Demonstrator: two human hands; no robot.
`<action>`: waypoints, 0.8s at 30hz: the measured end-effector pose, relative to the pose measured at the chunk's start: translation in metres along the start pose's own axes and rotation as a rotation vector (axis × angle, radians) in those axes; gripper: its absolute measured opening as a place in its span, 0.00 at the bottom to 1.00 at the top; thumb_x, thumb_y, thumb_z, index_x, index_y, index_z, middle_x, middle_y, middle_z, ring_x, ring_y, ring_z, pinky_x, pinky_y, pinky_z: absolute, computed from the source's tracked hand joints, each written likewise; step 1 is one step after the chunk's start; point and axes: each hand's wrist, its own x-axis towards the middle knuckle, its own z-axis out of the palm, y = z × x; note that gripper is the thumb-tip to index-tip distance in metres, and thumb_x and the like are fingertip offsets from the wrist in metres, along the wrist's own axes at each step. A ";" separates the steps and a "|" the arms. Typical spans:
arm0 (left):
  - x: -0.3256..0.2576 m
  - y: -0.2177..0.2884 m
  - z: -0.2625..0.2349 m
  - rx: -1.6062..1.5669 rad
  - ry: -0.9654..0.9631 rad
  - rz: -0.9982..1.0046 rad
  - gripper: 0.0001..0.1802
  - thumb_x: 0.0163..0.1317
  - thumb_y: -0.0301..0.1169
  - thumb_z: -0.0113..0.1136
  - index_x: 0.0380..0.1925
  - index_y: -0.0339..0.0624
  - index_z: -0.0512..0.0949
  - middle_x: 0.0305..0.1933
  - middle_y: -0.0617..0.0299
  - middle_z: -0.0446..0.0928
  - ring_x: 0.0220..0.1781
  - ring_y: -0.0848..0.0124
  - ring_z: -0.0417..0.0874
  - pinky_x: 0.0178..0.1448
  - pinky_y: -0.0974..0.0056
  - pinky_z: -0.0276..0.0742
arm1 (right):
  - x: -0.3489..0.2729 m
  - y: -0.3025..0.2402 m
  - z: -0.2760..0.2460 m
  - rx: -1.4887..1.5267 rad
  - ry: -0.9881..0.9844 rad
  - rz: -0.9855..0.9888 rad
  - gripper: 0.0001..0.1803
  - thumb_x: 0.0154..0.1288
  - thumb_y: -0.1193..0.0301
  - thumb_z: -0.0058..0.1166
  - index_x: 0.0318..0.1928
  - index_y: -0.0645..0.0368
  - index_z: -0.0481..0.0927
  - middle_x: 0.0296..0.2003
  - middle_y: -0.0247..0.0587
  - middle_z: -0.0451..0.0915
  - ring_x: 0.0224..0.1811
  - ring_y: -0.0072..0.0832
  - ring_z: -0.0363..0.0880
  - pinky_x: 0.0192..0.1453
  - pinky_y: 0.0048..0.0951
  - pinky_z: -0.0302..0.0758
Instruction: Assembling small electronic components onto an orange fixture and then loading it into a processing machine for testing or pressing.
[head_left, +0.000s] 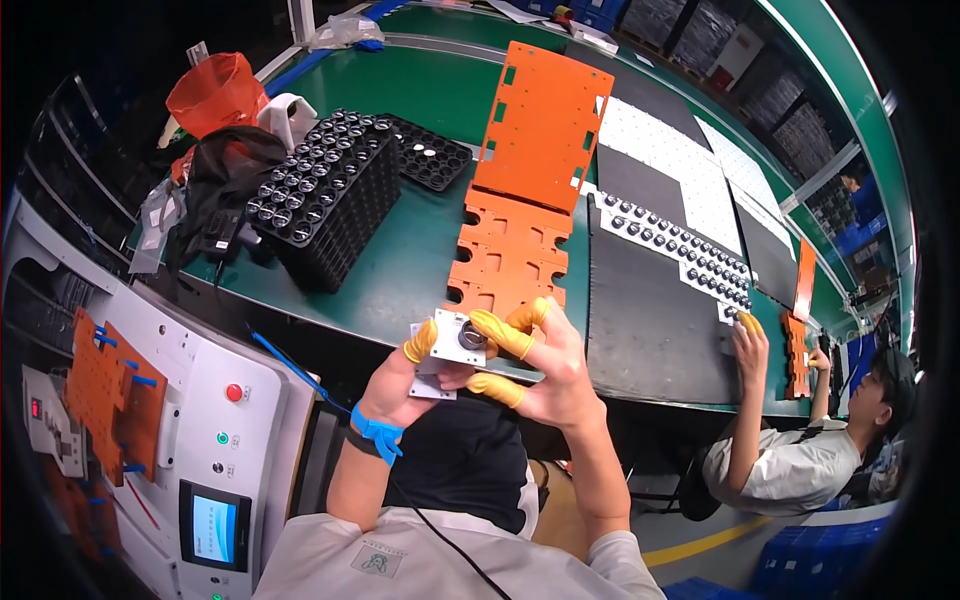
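My left hand (392, 388), with yellow finger cots and a blue wrist strap, holds a few small white square plates (449, 343) in front of my body. On the uppermost plate sits a round black lens-like part (473, 336). My right hand (558, 368), also in yellow finger cots, closes its fingertips around this part. Just beyond both hands lies an orange fixture with cutouts (512, 245), its flat orange lid (545, 125) folded away from me. The fingers under the plates are partly hidden.
Stacked black trays of round parts (335, 200) stand to the left, beside another black tray (430, 155). On a dark mat to the right are rows of white plates with round parts (670, 238). A co-worker's hand (750, 350) touches that row's near end. A control panel (215, 525) is at lower left.
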 end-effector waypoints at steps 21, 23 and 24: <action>-0.009 -0.007 0.004 0.158 -0.206 -0.081 0.27 0.78 0.43 0.48 0.61 0.28 0.73 0.37 0.62 0.79 0.28 0.81 0.70 0.35 0.73 0.67 | 0.011 0.189 -0.056 -0.080 -0.064 0.978 0.21 0.68 0.61 0.64 0.28 0.71 0.83 0.19 0.30 0.72 0.26 0.15 0.65 0.29 0.32 0.65; -0.009 -0.006 0.001 0.150 -0.205 -0.072 0.27 0.78 0.43 0.49 0.61 0.28 0.73 0.38 0.61 0.80 0.28 0.81 0.70 0.35 0.73 0.68 | 0.018 0.195 -0.054 0.020 -0.192 1.036 0.17 0.71 0.66 0.55 0.28 0.65 0.82 0.20 0.28 0.72 0.22 0.16 0.66 0.26 0.27 0.62; -0.009 -0.005 -0.001 0.142 -0.205 -0.069 0.27 0.77 0.43 0.50 0.61 0.28 0.73 0.39 0.61 0.80 0.29 0.81 0.70 0.35 0.73 0.68 | 0.018 0.199 -0.055 0.017 -0.189 1.037 0.17 0.71 0.66 0.55 0.28 0.65 0.82 0.20 0.28 0.72 0.22 0.16 0.66 0.26 0.27 0.62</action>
